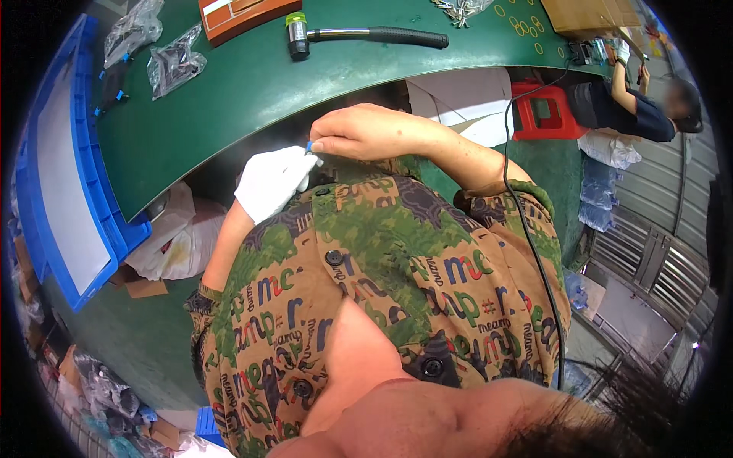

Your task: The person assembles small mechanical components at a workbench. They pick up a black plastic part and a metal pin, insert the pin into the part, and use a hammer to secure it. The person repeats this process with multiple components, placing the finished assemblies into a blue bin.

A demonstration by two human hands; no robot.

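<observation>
My left hand (273, 183), in a white glove, is close in front of my body, just below the table's near edge. Bare and closed in a pinch, my right hand (357, 133) meets it there. Between the fingertips of both hands shows a small blue piece (309, 146); most of it is hidden, so its kind cannot be made out. The gloved fingers are pressed together around its lower end.
On the green table (229, 99) lie a mallet (405, 36), an orange box (244, 17), bagged black parts (175, 62), and several yellow rings (524, 29). A blue tray (103, 191) stands at left. A black cable (527, 221) hangs at right. Beyond a red stool (546, 114), another person (634, 107) works.
</observation>
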